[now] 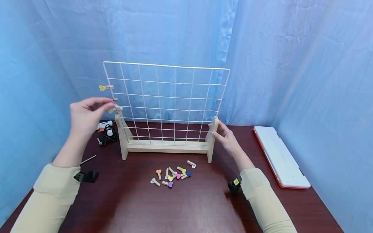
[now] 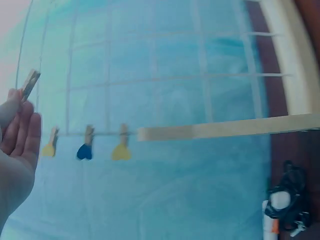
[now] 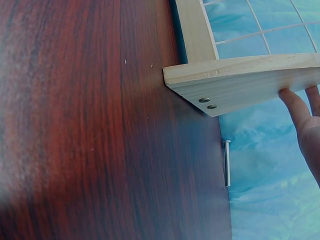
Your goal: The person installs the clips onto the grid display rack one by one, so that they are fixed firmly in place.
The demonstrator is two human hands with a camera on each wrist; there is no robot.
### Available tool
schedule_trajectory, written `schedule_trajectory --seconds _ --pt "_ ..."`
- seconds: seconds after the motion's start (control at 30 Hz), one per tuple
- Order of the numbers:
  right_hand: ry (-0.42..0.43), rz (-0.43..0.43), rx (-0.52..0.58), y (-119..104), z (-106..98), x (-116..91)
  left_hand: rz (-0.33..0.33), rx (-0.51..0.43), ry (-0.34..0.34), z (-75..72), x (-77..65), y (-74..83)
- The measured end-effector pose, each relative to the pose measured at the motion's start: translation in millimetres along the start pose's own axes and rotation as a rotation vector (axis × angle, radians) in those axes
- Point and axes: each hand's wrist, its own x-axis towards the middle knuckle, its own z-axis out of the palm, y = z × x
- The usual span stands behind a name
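A white wire grid (image 1: 166, 96) stands upright in a wooden stand (image 1: 167, 149). My left hand (image 1: 87, 115) is at the grid's left edge, pinching a small wooden clothespin (image 2: 31, 85) between thumb and fingers. Along that edge are clipped a yellow heart clothespin (image 2: 121, 147), a blue heart clothespin (image 2: 85, 147) and another yellow heart clothespin (image 2: 50, 145). In the head view, my left fingers partly cover this edge. My right hand (image 1: 228, 139) grips the stand's right upright (image 3: 245, 82), thumb in front and fingers behind.
Several heart clothespins (image 1: 170, 178) lie loose on the dark table (image 1: 140, 207) before the stand. Black cables (image 1: 109, 134) and a white tool with an orange part (image 1: 105, 124) lie left. A thin rod (image 1: 88, 159) is nearer; a white case (image 1: 279, 158) lies right.
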Motion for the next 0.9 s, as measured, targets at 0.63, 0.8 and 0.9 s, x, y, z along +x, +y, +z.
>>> schedule_trajectory --seconds 0.63,0.8,0.9 --pt "-0.011 0.026 0.013 -20 6 -2 -0.301 -0.543 0.41 -6.5 72.2 4.2" --pt "-0.01 0.022 0.011 -21 8 -3 -0.297 -0.55 0.412 -0.1 73.8 2.9" --pt "-0.006 0.02 0.019 -22 8 -3 -0.288 -0.534 0.404 4.1 73.5 4.0"
